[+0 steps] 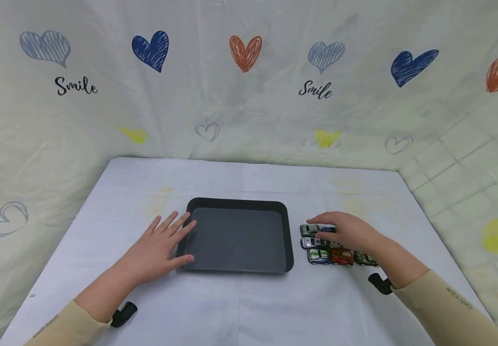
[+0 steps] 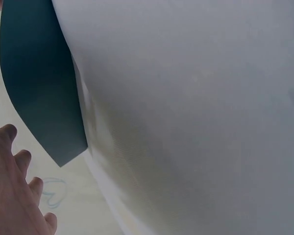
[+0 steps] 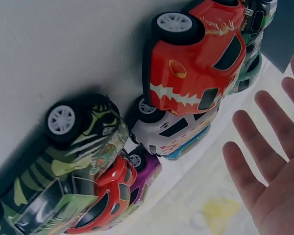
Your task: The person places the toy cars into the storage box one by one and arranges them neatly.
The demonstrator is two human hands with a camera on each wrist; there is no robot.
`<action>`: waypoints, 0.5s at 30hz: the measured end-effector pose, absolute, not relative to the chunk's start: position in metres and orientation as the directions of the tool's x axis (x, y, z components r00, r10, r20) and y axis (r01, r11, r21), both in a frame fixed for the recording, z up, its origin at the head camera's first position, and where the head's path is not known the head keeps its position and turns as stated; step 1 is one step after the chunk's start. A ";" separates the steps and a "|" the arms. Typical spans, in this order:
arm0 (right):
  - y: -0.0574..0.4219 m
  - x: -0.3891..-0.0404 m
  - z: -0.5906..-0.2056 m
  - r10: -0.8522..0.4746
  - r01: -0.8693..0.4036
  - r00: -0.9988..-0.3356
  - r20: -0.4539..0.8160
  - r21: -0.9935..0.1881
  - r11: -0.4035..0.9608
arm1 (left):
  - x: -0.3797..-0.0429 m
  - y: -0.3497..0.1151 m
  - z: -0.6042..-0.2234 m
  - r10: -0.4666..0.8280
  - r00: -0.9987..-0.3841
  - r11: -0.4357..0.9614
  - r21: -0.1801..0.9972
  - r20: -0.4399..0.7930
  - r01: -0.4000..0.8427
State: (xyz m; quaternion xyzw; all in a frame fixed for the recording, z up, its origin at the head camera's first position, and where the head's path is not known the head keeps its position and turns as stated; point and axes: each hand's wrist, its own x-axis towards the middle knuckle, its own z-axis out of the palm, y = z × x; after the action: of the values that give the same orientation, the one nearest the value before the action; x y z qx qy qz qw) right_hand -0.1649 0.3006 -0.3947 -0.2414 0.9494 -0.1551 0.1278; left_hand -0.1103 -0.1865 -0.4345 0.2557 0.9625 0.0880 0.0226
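A dark grey rectangular tray (image 1: pixel 238 205) lies on the white table, with my left hand (image 1: pixel 155 252) at its left edge. That hand's fingers are spread straight, and the fingertips reach over the rim. To the right of the tray, several small toy cars stand close together in rows. My right hand (image 1: pixel 349 230) is over the back rows, hiding some of them. In the right wrist view its fingers are extended and hold nothing. Nearby are a red toy car (image 3: pixel 191 68), a green-and-black striped one (image 3: pixel 63 171), a white one (image 3: pixel 176 131) and a purple one (image 3: pixel 147 175).
A white cloth covers the table (image 1: pixel 240 307). Behind it hangs a pale curtain (image 1: pixel 275 110) printed with hearts and "Smile". A black wrist camera mount (image 1: pixel 123 315) sticks out by the left sleeve, another mount (image 1: pixel 380 283) by the right.
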 end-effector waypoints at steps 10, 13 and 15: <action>0.297 -0.179 -0.397 -0.514 -0.439 -0.830 -0.215 -0.315 0.841 | -0.110 -0.187 -0.438 0.494 -0.870 0.858 0.175 -0.019 0.483; 0.296 -0.184 -0.397 -0.511 -0.438 -0.823 -0.247 -0.296 0.849 | -0.109 -0.186 -0.438 0.498 -0.867 0.855 0.186 -0.029 0.485; 0.296 -0.186 -0.396 -0.504 -0.430 -0.820 -0.270 -0.289 0.855 | -0.108 -0.186 -0.438 0.502 -0.864 0.853 0.188 -0.035 0.487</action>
State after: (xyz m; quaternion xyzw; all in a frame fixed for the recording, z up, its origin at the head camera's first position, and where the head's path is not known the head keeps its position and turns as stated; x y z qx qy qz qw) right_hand -0.1863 0.2955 -0.3961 -0.2465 0.9478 -0.1081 0.1708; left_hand -0.1080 -0.1861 -0.4378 0.2572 0.9616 0.0868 0.0414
